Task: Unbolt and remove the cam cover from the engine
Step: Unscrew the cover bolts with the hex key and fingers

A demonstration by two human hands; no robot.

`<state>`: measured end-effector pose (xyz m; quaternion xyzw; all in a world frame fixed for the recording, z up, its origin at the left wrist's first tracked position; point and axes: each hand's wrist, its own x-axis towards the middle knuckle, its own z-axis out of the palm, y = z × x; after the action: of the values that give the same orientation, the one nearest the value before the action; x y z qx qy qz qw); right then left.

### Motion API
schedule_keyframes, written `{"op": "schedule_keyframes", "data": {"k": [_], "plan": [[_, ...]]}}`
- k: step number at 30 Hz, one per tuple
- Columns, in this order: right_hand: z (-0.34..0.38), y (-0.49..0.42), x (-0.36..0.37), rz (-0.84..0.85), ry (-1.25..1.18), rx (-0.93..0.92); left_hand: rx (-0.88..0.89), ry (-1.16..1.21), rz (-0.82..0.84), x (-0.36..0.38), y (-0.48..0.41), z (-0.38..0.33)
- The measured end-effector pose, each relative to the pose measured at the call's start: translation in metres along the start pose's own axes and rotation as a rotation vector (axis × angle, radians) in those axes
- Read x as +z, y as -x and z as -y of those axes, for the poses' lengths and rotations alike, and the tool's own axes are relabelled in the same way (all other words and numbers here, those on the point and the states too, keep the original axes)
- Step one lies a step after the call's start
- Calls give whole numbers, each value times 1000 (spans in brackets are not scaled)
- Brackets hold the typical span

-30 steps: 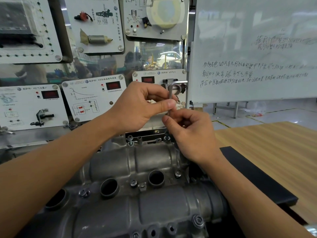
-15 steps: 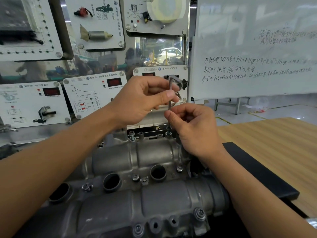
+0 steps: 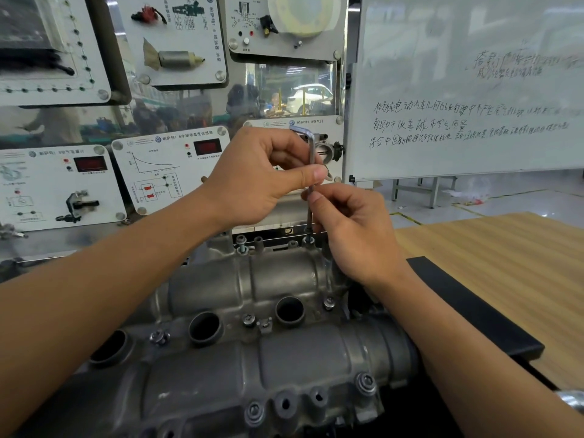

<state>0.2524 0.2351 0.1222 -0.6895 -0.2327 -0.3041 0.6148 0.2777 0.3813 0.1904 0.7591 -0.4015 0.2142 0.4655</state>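
Scene: A person works over a grey cast-metal cam cover (image 3: 252,311) at a table (image 3: 493,248), seen from a head-worn camera.
Left hand: The left hand (image 3: 259,175) is closed in a pinch around the upper shank of an L-shaped hex key (image 3: 311,172), thumb pressed across the front, just below the bend.
Right hand: The right hand (image 3: 350,229) pinches the lower part of the same shank between thumb and fingertips, the other fingers curled loosely; it sits directly under the left hand.
Hex key: Held upright, its short arm pointing left at the top, its lower tip meeting a bolt (image 3: 308,240) at the far right edge of the cover.
Cam cover: Seated on the engine in the foreground, between the two forearms; three round open wells run along its middle, and bolt heads show along its near edge and far edge.
Table: Wood-grain surface to the right, with a black mat (image 3: 467,305) beside the engine.
Background: Instrument training panels (image 3: 167,169) stand behind the engine; a whiteboard (image 3: 474,90) with handwritten lines is at right.
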Motion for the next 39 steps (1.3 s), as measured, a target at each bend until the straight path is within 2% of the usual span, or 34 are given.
{"op": "schedule_keyframes", "data": {"k": [6,10,13,17,19,25,31,35,39], "plan": [[-5,0,-2,-90,-40,-6,-46,45,-143,13,3,2],[-5,0,-2,-70,-3,-31,-51,66,-192,17,4,5],[-3,0,-2,-35,36,-53,-86,128,-130,13,3,5],[-3,0,-3,10,79,-80,-133,161,183,-1,2,5],[-3,0,-3,33,91,-79,-110,143,230,-5,1,6],[-2,1,-2,33,100,-44,-87,165,91,2,3,7],[-4,0,-3,-49,25,5,-18,66,-91,14,5,8],[-4,0,-2,-43,20,13,-55,100,-67,14,5,6],[-3,0,-2,-26,94,-8,-105,113,108,0,2,4]]}}
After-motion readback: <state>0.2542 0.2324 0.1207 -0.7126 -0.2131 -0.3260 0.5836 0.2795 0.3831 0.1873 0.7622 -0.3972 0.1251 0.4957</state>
